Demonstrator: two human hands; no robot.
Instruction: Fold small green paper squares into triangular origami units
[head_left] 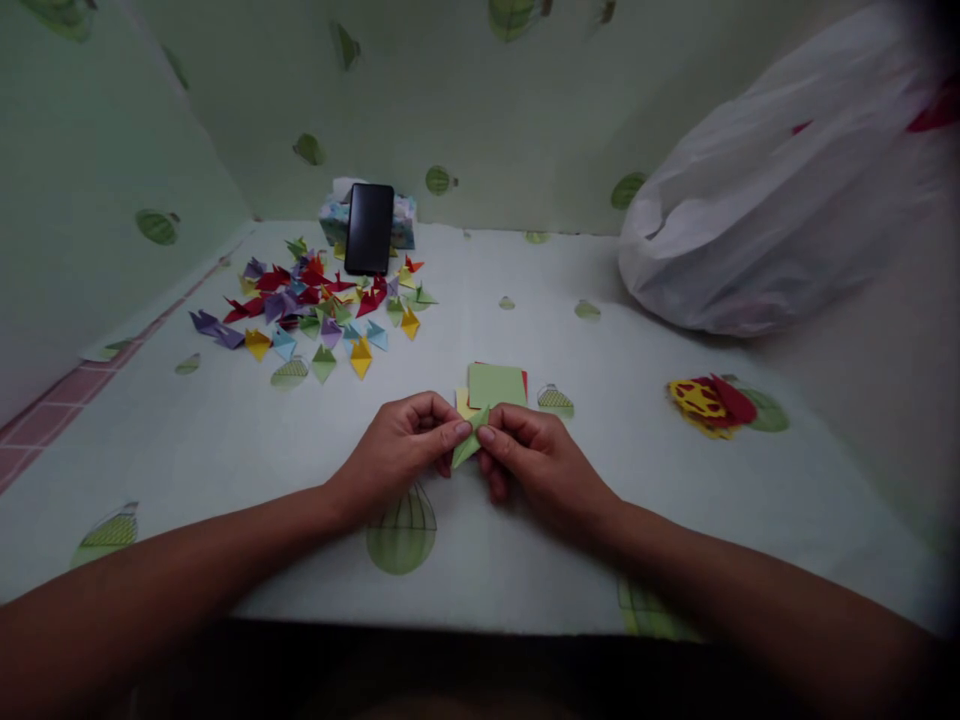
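Observation:
Between my two hands is a small folded piece of light green paper, tilted, with a pointed lower end. My left hand pinches its left side between thumb and fingers. On the other side, my right hand grips it near the top, thumb on the front face. Just behind the hands lies a stack of square paper sheets, green on top, with red and yellow edges showing beneath. Parts of the folded paper are hidden by my fingertips.
A pile of colourful folded paper pieces spreads at the back left. Behind it a black phone leans on a tissue box. A white plastic bag stands at the back right; yellow and red cut-outs lie nearer.

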